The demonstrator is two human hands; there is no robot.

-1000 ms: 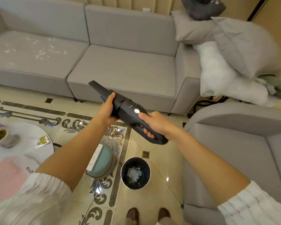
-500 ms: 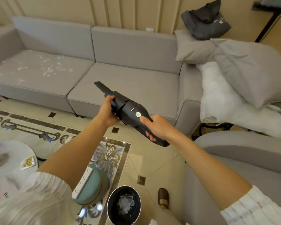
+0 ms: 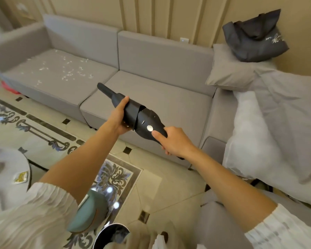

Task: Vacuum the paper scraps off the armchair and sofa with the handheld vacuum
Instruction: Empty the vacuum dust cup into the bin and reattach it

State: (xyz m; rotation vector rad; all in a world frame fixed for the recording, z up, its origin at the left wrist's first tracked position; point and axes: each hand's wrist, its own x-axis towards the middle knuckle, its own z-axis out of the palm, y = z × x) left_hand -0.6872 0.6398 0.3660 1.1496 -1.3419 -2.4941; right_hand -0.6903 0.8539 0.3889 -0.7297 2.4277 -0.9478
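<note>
A: Sofa fills the space ahead of both hands, and the paper scraps lie on its far seat, well beyond and to the left of the left hand. The armchair sits under the right forearm, with no scraps on what little of it shows.

B: And the handheld vacuum?

A: Held in the air between the two hands, nozzle aimed up and left toward that littered seat but well short of it.

B: What could go wrong?

A: The front section looks slightly askew where it meets the motor body. If it isn't seated, I'd expect it to slip off or leak suction once running. Airflow from the vacuum could also scatter such light scraps onto the floor if it comes in too fast.

B: The hands?

A: The left hand is wrapped around the front section just behind the nozzle, thumb on top. The right hand is clenched round the rear handle, thumb stretched forward to just beside the round silver button.
</note>
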